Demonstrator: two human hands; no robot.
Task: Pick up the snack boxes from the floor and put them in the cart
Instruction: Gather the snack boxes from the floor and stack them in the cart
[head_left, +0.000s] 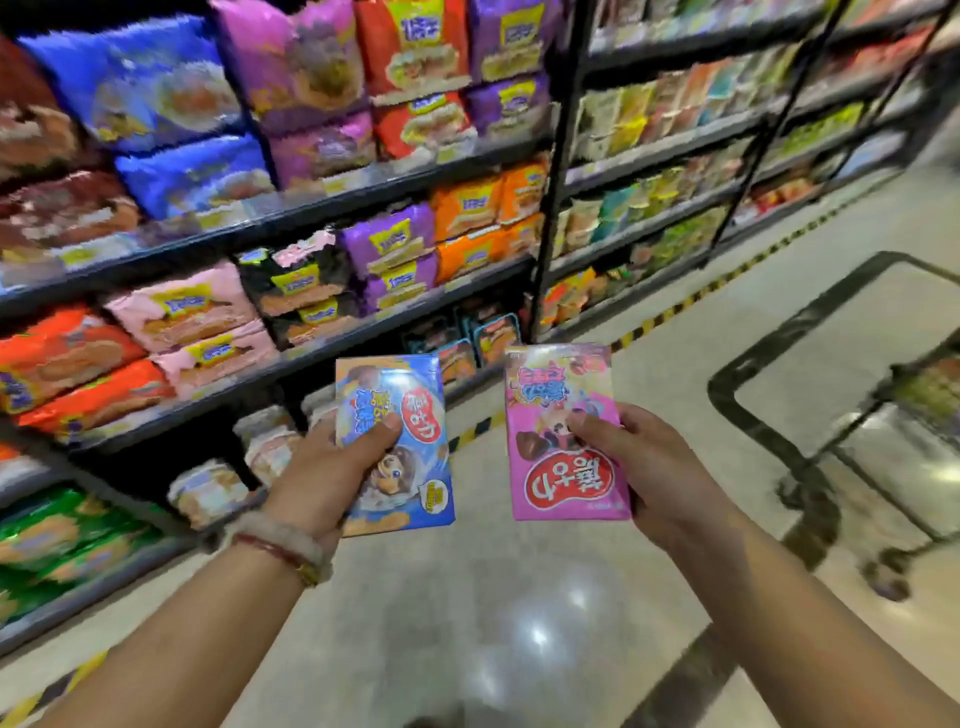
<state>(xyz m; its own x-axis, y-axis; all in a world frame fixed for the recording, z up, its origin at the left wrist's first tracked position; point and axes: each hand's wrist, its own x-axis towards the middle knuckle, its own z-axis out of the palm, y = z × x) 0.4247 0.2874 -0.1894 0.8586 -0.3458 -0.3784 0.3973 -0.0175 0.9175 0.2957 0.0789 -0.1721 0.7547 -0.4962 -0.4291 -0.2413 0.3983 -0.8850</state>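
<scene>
We hold one snack box in each hand, thumbs pressed on the printed fronts and fingers curled behind. Our left hand (332, 467) grips the blue box (397, 441) by its lower left edge; our right hand (639, 467) pinches the pink box (566, 431) along its right side. Both boxes stand upright, faces toward us, apart from each other and well off the floor (519, 623), probably so each can be dropped separately. The cart (893, 415) waits to our right, blurred, its rim near the pink box. Shelves (260, 223) of bagged snacks fill the left. We judge the carry is next.
</scene>
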